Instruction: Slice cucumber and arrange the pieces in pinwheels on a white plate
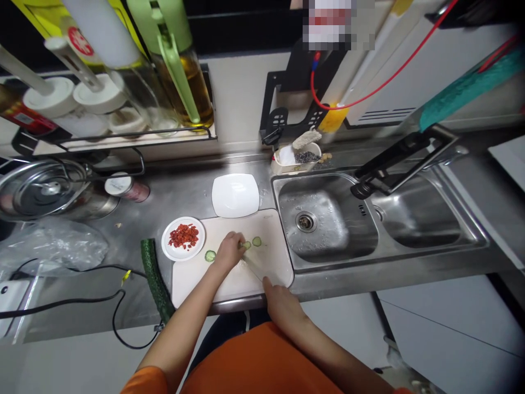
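While a knife (253, 268) is held in the right hand (284, 306), its fingers closed around a hidden handle, cucumber slices (256, 241) are attended to by the left hand (228, 249) over a pale cutting board (192, 284). The left fingers are bent and drawn together beside the blade; whether anything is gripped beneath them cannot be told. The board is set along the front edge of the steel counter (180, 191), and its right edge is brought just beside the rim of the sink (283, 235). Its far left corner is taken up by a round plate (168, 250), while a squarish white plate (235, 196) is placed at its far edge. Bare board is left at the near left and toward the right edge, and a stretch of open counter is seen between the squarish plate and a lidded jar (130, 189). Left of the board, a whole-looking cucumber (154, 273) is laid lengthwise, its near end close to the counter's front edge and the left forearm.

Three slices can be counted, one left of the left hand and two to its right. One knife, one board, one long cucumber, two plates and two sink basins are shown; the red chopped pieces (184, 236) heaped on the round plate are too small to be counted.
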Tool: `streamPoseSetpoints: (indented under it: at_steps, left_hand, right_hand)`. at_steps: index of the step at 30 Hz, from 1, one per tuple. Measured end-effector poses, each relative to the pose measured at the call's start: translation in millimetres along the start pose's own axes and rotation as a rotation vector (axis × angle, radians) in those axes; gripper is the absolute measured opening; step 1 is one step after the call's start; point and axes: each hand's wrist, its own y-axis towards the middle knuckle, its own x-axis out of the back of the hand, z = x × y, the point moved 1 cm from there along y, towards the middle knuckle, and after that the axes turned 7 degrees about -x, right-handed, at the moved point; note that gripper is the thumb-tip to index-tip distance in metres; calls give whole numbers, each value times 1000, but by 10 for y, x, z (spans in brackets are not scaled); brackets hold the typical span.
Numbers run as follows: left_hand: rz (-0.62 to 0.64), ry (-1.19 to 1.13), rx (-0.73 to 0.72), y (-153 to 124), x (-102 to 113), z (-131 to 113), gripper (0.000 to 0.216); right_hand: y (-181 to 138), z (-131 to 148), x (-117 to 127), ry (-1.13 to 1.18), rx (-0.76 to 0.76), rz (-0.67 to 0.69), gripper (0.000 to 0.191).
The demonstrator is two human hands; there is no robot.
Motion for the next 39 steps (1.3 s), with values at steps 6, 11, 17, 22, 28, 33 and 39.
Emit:
streamPoseSetpoints:
  at_steps: [6, 11, 17, 22, 28, 33, 39]
  left_hand:
    - [-8, -85, 52, -53, 53, -9, 7]
    - [-14, -84, 128, -163, 202, 137, 7]
    - [-117, 28, -10, -262, 197, 245, 13]
    - [-225, 59, -81, -414, 28, 340, 23]
    - [-227, 60, -81, -492, -56, 397, 25]
    - [-189, 46, -67, -479, -16, 373, 23]
    - [-167, 46, -52, -474, 3, 359, 22]
  right_hand:
    - [15, -12, -1, -11, 2, -1, 48]
    - [35, -34, -25, -37, 25, -25, 50]
    - [54, -34, -16, -21, 6, -22, 52]
    - [127, 81, -2, -28, 45, -92, 50]
    - [160, 275, 48, -22, 71, -104, 42]
    - [152, 342, 90, -40, 68, -92, 42]
    - [162, 352, 93, -26, 58, -73, 42]
